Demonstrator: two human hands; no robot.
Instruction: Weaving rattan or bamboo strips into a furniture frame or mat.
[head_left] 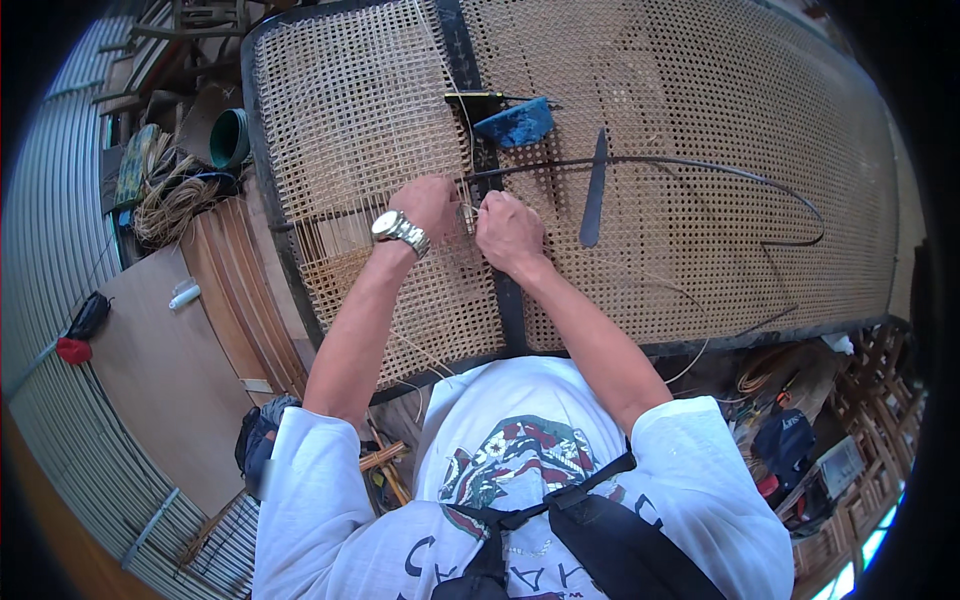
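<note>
A large woven cane panel (690, 110) in a dark frame lies before me, crossed by a dark bar (510, 310). My left hand (428, 205), with a wristwatch (398, 230) on the wrist, is closed over the weave just left of the bar. Close beside it, my right hand (508, 232) is closed with its fingertips pinched together. A thin pale cane strand (468, 210) shows between the fingertips of both hands. Left of my left hand, the weave has a gap of loose parallel strands (335, 235). The exact grip of each fingertip is partly hidden.
A flat dark blade-shaped tool (594, 190), a long curved dark rod (700, 168), and a blue block (515, 122) rest on the panel. At left are coiled cane (175, 205), a green bucket (229, 138) and wooden boards (235, 280). A dark bag (785, 440) sits at lower right.
</note>
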